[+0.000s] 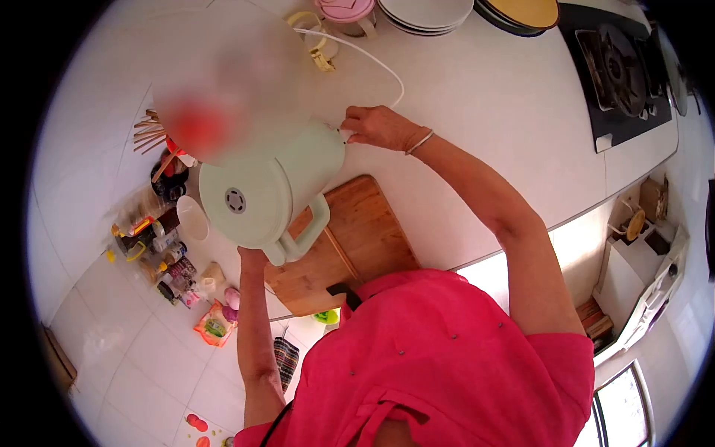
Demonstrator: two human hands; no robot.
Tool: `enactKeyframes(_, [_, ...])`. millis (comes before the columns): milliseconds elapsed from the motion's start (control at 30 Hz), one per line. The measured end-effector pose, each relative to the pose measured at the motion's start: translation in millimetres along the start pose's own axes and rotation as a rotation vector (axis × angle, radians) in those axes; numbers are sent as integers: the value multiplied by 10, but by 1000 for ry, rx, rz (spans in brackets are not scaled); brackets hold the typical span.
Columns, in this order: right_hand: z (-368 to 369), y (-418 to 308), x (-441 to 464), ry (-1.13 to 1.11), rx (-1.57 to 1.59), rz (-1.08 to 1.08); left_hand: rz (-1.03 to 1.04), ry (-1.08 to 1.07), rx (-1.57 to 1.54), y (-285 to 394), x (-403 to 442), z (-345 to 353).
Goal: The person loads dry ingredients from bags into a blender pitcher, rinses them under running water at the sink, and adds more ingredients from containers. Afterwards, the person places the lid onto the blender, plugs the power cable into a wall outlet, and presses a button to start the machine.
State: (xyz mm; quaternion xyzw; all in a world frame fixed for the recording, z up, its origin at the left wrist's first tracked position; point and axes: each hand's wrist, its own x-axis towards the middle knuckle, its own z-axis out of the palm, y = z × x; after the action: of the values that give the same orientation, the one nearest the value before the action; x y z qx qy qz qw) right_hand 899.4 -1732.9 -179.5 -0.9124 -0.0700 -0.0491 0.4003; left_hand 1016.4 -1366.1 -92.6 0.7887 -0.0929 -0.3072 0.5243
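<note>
A pale green soy milk maker [313, 160] with a round lid and a side handle is tilted over on the counter, its lid end to the left. My right hand [380, 127] is at its base with fingers pinched round a small white plug end, against the socket area. From there a white power cord [376, 59] curves up and away. My left hand [253, 255] is behind the lid end; only the wrist area shows and its fingers are hidden. Under the handle lies a wooden cutting board [372, 223].
Stacked plates [424, 15], a pink-lidded jug [346, 11] and a gas stove [622, 71] stand along the far side. Left are chopsticks [149, 134], a white bowl [193, 218] and several bottles and jars [167, 253]. A blurred patch covers the upper left.
</note>
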Motion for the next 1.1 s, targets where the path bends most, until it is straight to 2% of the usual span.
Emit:
enactKeyframes(167, [20,0,68,-54,6,-1,-80,-99,-163,-494,56,-337])
enactKeyframes(400, [23,-23,95,-57,39,1,-99,-166,-265,-797,65,-529])
enactKeyframes(467, [21,-20,89,-56,26,-19,-138,-187,-339,-808,85,-541])
enactKeyframes(533, [20,-47,77,-57,-16,7,-290,-194,-507,-670,151,-426])
enactKeyframes(567, [14,-69,71,-59,-40,18,-174,-212,-170,-698,210,-384])
enactKeyframes(633, [16,-141,68,-75,-128,63,202,-375,319,-488,379,-282])
enactKeyframes(667, [14,-190,68,-84,-173,83,293,-403,301,-187,334,-178])
enactKeyframes(700, [0,-258,49,19,-274,62,384,-430,281,126,288,-67])
enactKeyframes(767, [-49,-458,-36,225,-477,14,264,-273,-23,426,99,274])
enactKeyframes(800, [-108,-621,-88,231,-395,91,227,-205,-130,487,21,405])
enactKeyframes(867, [-214,-1023,-210,232,-233,243,213,-119,-148,509,7,558])
enactKeyframes(933, [-120,-1282,-401,222,-221,294,193,-31,-170,539,9,608])
enactKeyframes(1000, [73,-1444,-615,215,-172,295,275,-40,-88,378,-82,518])
enactKeyframes(1100, [417,-1580,-895,154,-130,320,192,37,-138,149,-203,489])
